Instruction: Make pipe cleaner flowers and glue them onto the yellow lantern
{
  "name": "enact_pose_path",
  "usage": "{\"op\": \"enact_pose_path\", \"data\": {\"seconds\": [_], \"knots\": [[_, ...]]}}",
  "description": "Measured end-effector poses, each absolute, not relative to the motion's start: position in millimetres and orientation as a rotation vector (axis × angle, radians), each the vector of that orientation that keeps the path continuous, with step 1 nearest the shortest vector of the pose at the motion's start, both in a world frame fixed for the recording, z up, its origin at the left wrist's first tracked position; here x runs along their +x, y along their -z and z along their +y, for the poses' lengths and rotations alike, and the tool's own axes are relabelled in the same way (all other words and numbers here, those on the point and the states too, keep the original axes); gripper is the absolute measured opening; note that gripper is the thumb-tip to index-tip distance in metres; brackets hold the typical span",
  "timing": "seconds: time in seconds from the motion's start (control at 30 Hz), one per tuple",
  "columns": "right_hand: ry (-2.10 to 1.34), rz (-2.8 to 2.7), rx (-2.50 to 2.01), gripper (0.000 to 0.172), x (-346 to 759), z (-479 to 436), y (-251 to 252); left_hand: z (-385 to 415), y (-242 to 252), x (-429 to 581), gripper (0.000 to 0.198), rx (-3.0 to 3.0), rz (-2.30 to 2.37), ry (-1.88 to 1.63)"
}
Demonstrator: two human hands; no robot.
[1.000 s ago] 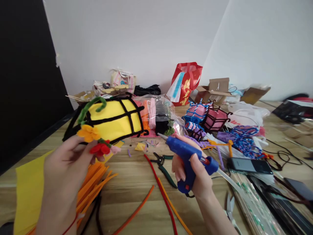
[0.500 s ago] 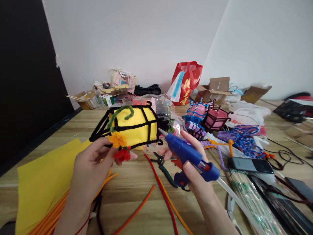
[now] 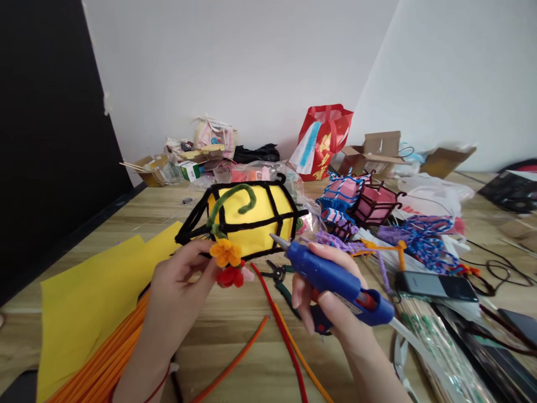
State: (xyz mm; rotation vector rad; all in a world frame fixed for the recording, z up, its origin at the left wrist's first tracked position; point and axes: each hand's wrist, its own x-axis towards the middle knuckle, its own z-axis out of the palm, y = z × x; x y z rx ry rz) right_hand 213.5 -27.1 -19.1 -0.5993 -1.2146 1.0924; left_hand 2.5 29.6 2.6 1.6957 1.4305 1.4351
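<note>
My left hand is closed on the lower left end of a yellow lantern with a black pipe-cleaner frame, tilted on its side above the table. On that end sit an orange flower, a red flower and a curled green stem. Wrapped around a blue hot glue gun, the fingers of my right hand hold it with its nozzle pointing up left, close to the lantern's lower right part. Whether the nozzle touches the lantern I cannot tell. A glue stick protrudes from the gun's rear.
Yellow sheets and orange pipe cleaners lie at left. Pliers and a red pipe cleaner lie between my arms. Pink lanterns, a phone and wrapped sticks are at right; a red bag stands behind.
The lantern and my left hand have shifted right in the view. My right hand has moved slightly right and down with the glue gun; its nozzle now overlaps the lantern's lower right side.
</note>
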Motion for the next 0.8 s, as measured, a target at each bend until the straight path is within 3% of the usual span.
{"op": "enact_pose_path", "data": {"seconds": [0.57,0.8], "knots": [[-1.085,-1.353,-0.505,0.041,211.4,-26.6,19.5,23.3,-5.2,6.3,0.01,2.064,1.408,-1.46],[-1.074,-1.296,-0.443,0.04,209.0,-25.7,19.3,26.6,1.4,7.9,0.011,1.946,1.341,-1.389]]}}
